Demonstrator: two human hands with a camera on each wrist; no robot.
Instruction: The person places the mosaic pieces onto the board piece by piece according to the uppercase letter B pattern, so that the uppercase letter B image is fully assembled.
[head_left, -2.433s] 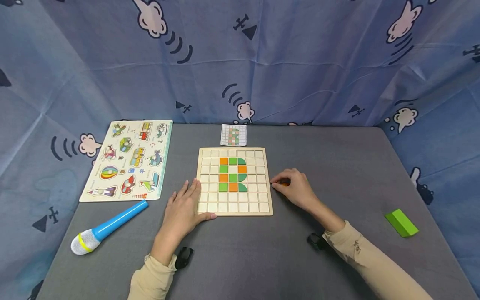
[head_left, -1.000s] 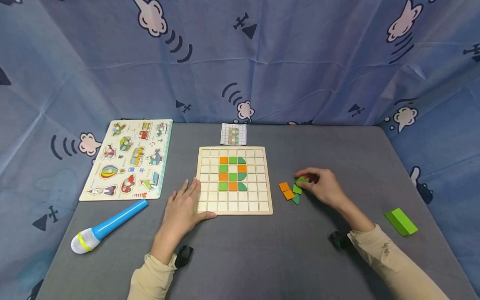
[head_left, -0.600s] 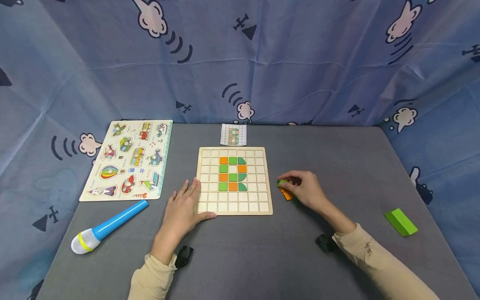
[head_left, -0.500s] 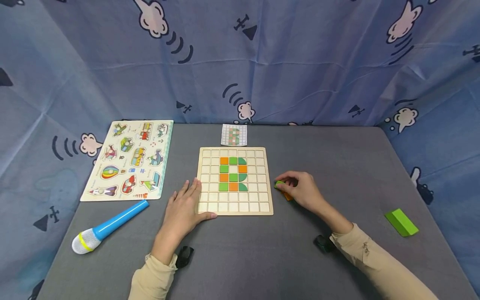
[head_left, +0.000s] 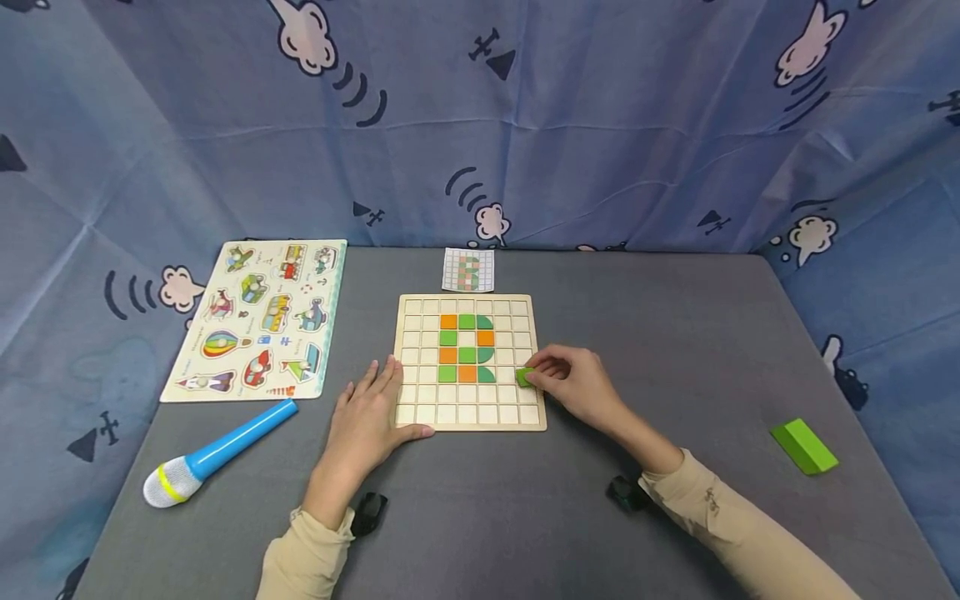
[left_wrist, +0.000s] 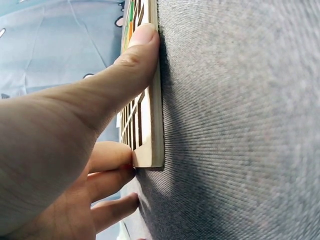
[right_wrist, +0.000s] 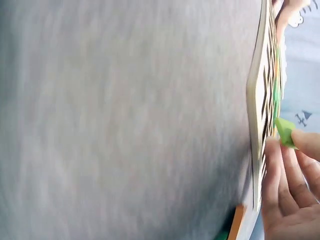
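Note:
A wooden grid board [head_left: 427, 417] lies mid-table, with orange, green and dark green tiles [head_left: 467, 356] set in its middle columns. My left hand [head_left: 363, 421] rests at its lower left corner, fingers straight along the left edge. In the left wrist view, the thumb [left_wrist: 136, 54] presses the board's front rim. My right hand [head_left: 581, 383] pinches a small green tile [head_left: 524, 377] between thumb and fingers, above the board's right columns. In the right wrist view the green tile [right_wrist: 285, 131] is tilted. Loose tiles, among them an orange tile [right_wrist: 237, 222], lie beside the board, hidden in the head view.
A small pattern card [head_left: 468, 271] lies behind the board. On the left are a picture puzzle board [head_left: 258, 321] of vehicles and a blue toy microphone [head_left: 221, 450]. Far right lies a green block [head_left: 804, 446]. A blue patterned cloth [head_left: 637, 125] hangs behind the table.
My right hand has picked a green tile from the loose pile right of the board and carried it left over the board. The left hand has stayed in place.

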